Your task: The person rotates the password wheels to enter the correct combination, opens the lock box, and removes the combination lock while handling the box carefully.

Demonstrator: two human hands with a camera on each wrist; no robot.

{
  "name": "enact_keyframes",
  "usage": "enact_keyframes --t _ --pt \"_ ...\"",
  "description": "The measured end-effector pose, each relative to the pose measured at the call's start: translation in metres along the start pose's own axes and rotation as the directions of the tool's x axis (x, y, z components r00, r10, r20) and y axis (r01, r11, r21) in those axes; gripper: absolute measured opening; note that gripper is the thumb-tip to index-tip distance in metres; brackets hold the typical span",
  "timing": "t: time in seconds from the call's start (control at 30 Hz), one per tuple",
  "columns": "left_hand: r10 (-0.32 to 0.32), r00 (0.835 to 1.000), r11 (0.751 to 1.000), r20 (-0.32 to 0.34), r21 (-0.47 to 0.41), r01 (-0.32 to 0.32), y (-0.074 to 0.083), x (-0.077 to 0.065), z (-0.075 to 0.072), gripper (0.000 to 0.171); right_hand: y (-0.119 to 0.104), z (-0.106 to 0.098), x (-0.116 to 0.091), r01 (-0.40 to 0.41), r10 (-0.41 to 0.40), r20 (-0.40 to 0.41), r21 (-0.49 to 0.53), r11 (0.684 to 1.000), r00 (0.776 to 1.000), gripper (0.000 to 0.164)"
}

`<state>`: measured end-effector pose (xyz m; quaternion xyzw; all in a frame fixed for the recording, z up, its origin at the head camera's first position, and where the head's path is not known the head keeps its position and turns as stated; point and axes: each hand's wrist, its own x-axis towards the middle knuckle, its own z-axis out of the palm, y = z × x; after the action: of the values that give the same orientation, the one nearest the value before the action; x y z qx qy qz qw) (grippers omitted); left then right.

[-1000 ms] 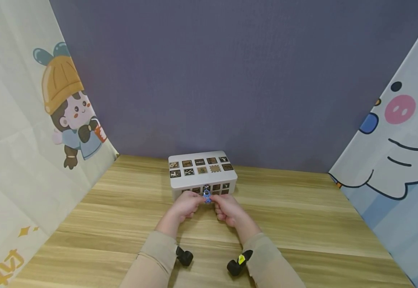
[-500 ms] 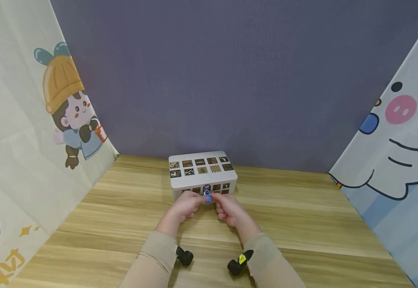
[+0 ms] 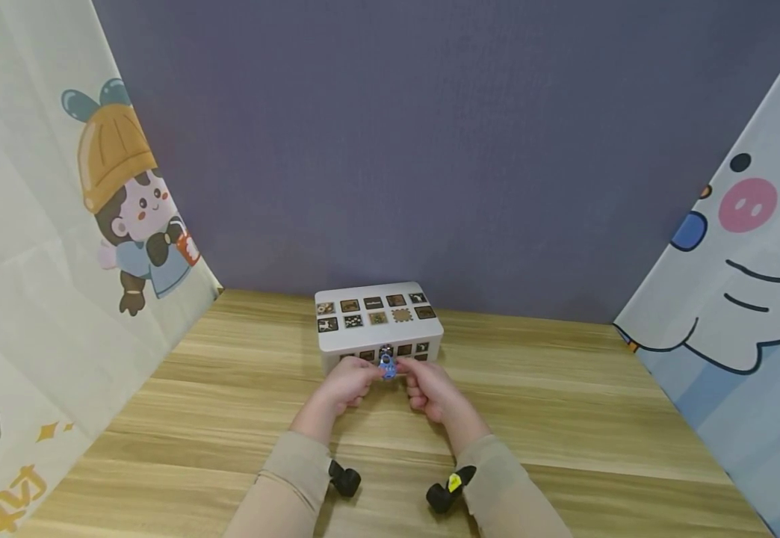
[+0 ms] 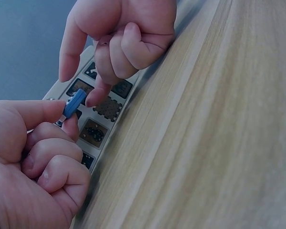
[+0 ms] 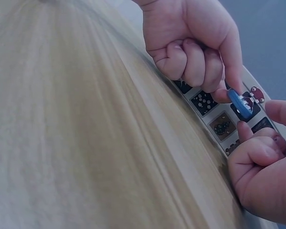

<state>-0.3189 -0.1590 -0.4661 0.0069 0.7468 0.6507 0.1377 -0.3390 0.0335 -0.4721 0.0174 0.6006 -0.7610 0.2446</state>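
A small blue combination padlock (image 3: 388,368) hangs at the metal clasp on the front of a white box (image 3: 379,340) with square pictures on its lid and front. My left hand (image 3: 347,381) pinches the padlock between thumb and forefinger, its other fingers curled. On the other side is my right hand (image 3: 430,388), thumb and forefinger spread apart around the lock and the other fingers folded. In the right wrist view, pale dials show along the edge of the padlock (image 5: 241,104), and a gap separates it from the right thumb. The digits are too small to read.
The box stands on a wood-grain table (image 3: 531,403), close to a dark grey back wall (image 3: 390,149). Cartoon-printed sheets (image 3: 20,209) hang at the left and right. A black camera mount sits on each wrist.
My right hand has drawn slightly to the right, its fingertips coming away from the padlock. My left hand and the box have stayed in place.
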Motion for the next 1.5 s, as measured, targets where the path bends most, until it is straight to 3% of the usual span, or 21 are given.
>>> enact_keyframes --t 0.47,1.0,1.5 --pt "-0.005 1.000 1.000 0.004 0.006 0.005 0.0022 -0.0022 0.0003 0.026 -0.0040 -0.0029 0.0002 -0.005 0.005 -0.022 0.010 1.000 1.000 0.032" --pt "0.007 1.000 1.000 0.002 0.004 -0.007 -0.0005 -0.0013 0.0014 0.027 0.0009 -0.0019 -0.0006 0.020 -0.020 0.018 -0.004 1.000 1.000 0.022" --pt "0.014 1.000 1.000 0.005 0.005 -0.014 0.0013 -0.0029 0.0019 0.027 0.0045 -0.0002 -0.0009 0.080 -0.077 0.031 -0.113 0.990 0.997 0.015"
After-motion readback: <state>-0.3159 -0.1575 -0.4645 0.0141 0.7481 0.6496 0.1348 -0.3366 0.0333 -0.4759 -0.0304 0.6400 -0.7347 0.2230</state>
